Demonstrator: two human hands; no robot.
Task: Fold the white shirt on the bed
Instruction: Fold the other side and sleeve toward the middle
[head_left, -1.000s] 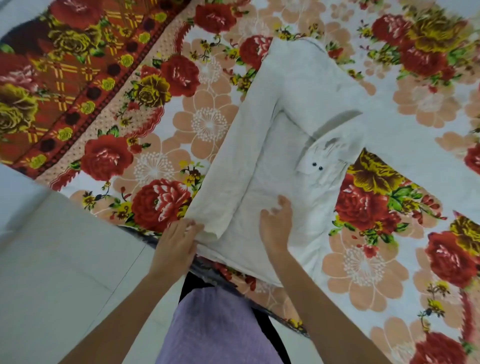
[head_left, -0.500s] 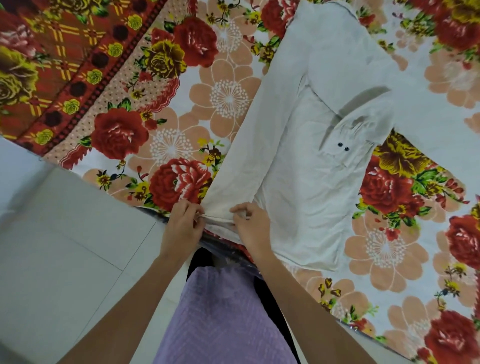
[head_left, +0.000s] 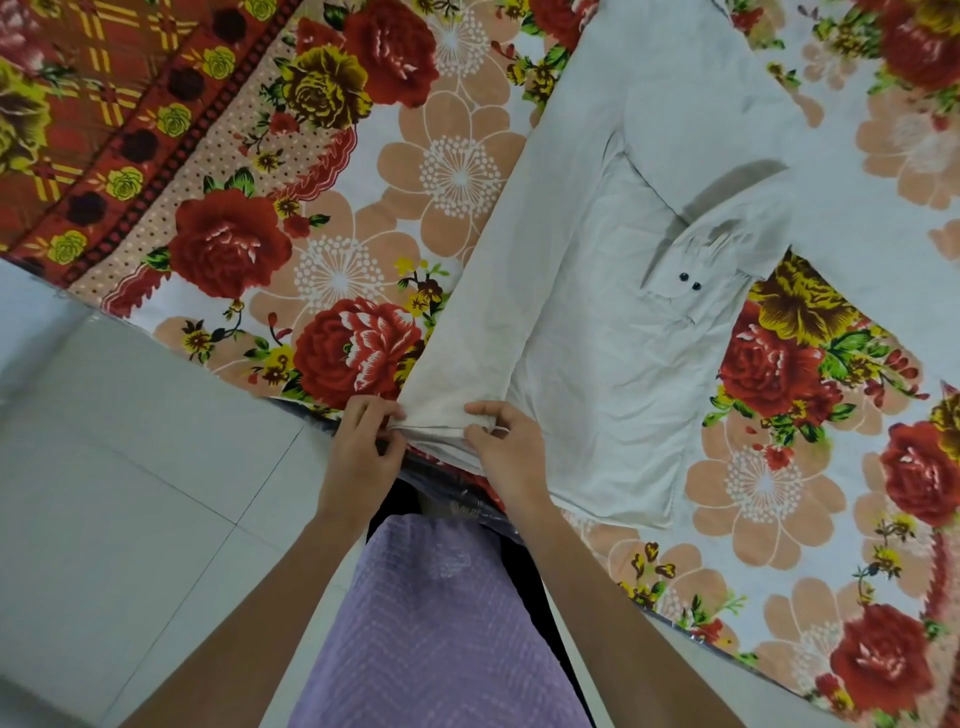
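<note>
Side fold in hand: left hand (head_left: 363, 449) and right hand (head_left: 511, 447) each pinch the near hem of the white shirt (head_left: 597, 353) at the bed (head_left: 337, 171) edge. Next, probably: square the hem, press flat.

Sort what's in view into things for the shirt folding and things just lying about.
Job: shirt, pinched at its near edge by left hand and right hand; bed under it.
Just there: floor; purple garment.

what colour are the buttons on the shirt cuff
Black: two small buttons on the white cuff, clearest in the head view.
</note>
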